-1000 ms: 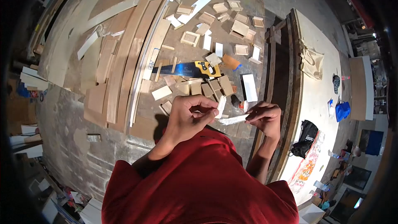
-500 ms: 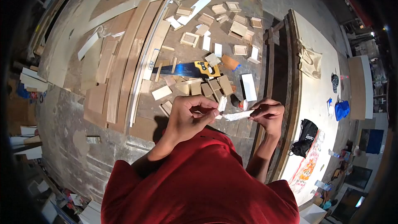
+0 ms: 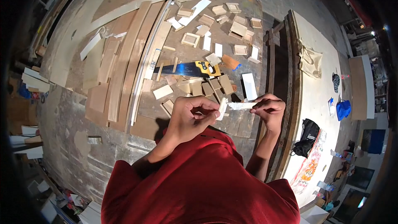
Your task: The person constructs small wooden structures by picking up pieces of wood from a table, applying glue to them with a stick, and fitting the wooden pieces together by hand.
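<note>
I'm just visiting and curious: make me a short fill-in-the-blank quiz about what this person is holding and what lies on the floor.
1. The left hand and the right hand hold small pale wood pieces above the ____.
2. The hand saw on the floor has a blue blade and a ____ handle.
3. The person wears a ____ shirt.
4. The black bag lies on the ____ board on the person's right.

Missing words: floor; yellow; red; white

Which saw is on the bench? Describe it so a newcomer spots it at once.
Start at the big wooden bench strewn with offcuts, then go to the long planks on its left side. Just right of them lies the handsaw, flat among small wood blocks. Its blue blade and yellow-and-black handle stand out; everything around it is bare wood.
</note>
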Motion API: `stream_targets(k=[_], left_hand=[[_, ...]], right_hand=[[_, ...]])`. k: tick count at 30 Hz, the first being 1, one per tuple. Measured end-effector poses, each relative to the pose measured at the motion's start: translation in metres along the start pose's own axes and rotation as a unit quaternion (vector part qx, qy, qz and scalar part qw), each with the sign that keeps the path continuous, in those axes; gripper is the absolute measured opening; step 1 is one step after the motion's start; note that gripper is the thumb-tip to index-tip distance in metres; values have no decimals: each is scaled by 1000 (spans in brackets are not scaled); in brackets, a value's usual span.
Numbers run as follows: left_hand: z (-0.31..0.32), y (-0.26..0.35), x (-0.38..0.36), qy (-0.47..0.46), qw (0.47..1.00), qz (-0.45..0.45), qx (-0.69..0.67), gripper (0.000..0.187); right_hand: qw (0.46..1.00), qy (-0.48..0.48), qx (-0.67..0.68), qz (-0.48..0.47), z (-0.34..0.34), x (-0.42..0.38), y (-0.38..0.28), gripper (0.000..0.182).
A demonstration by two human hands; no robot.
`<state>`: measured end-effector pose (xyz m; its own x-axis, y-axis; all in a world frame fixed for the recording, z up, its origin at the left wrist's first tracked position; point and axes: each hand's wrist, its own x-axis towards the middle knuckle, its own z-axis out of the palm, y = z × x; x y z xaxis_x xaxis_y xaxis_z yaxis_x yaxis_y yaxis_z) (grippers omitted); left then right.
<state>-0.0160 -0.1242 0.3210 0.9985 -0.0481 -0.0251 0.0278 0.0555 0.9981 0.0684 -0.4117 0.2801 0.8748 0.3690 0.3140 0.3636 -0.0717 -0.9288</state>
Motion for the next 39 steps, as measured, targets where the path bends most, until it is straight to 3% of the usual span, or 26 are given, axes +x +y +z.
stream_targets(k=[3,6,9,14,20,24,30,34,36,37,39], left_hand=[[5,-4,-1,4,1000,-12,-22,13],[11,-5,-1,5,999,-31,-36,12],[16,-4,1,11,999,-26,-21,12],[28,-3,4,13,999,-28,-5,11],[39,-2,9,25,999,-28,-3,10],[49,-5,12,32,999,-29,-4,10],[56,-8,20,53,997,-29,38,12],[49,-20,23,94,993,-65,17,10],[42,-26,22,116,990,-79,1,10],[36,-31,21,122,989,-85,2,11],[24,-42,16,138,986,-92,-10,11]], right_hand=[[998,46,39,35,1,-6,0,23],[999,30,21,12,-2,-11,-2,23],[998,-48,42,10,-11,-14,1,25],[996,8,84,41,-18,-20,3,25],[996,-70,45,34,-34,-19,4,25],[995,-12,81,52,-34,-16,3,25],[992,-118,44,31,-55,-24,19,24],[993,-13,32,110,-81,-48,30,20],[959,132,-1,251,-93,-67,50,16],[952,123,-122,251,-104,-81,73,11],[940,115,-203,250,-107,-93,93,9]])
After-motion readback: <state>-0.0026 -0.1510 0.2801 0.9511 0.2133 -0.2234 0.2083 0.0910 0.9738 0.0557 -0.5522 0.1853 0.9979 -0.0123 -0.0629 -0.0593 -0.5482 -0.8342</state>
